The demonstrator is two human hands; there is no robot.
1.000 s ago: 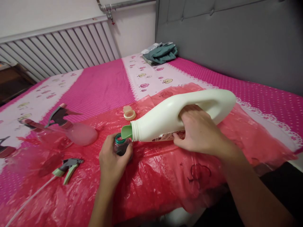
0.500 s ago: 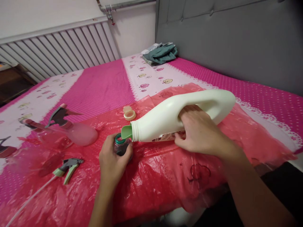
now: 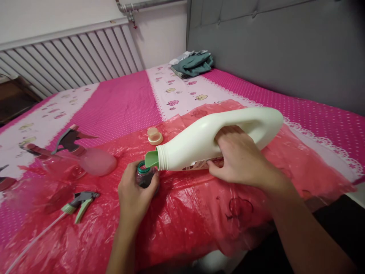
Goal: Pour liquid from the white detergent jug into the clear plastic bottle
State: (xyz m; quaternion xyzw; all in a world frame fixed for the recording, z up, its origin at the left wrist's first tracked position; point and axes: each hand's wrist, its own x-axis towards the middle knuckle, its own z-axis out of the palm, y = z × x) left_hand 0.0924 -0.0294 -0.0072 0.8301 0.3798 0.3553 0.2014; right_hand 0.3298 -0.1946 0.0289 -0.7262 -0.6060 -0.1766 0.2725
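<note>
My right hand [image 3: 241,158] grips the handle of a large cream-white jug [image 3: 192,142], tipped nearly level with its mouth to the left. A green pouring spout [image 3: 152,158] sticks out of that mouth, over the open neck of a small dark see-through bottle [image 3: 145,179]. Around this bottle my left hand [image 3: 135,186] is wrapped, holding it upright on red plastic sheeting. The bottle's rim is teal. I cannot make out any liquid stream. Left of my left hand lies a grey and green spray trigger head [image 3: 80,201] with a long thin tube.
A cream cap [image 3: 155,137] lies behind the spout. Pink spray bottles [image 3: 98,160] stand or lie at the left. Red plastic sheeting [image 3: 182,224] covers the near part of the bed, with folded clothes [image 3: 194,62] farther back. A grey headboard [image 3: 273,49] rises at the right.
The view has shifted very slightly. Both hands keep their hold, and the jug and small bottle stay nearly where they were.
</note>
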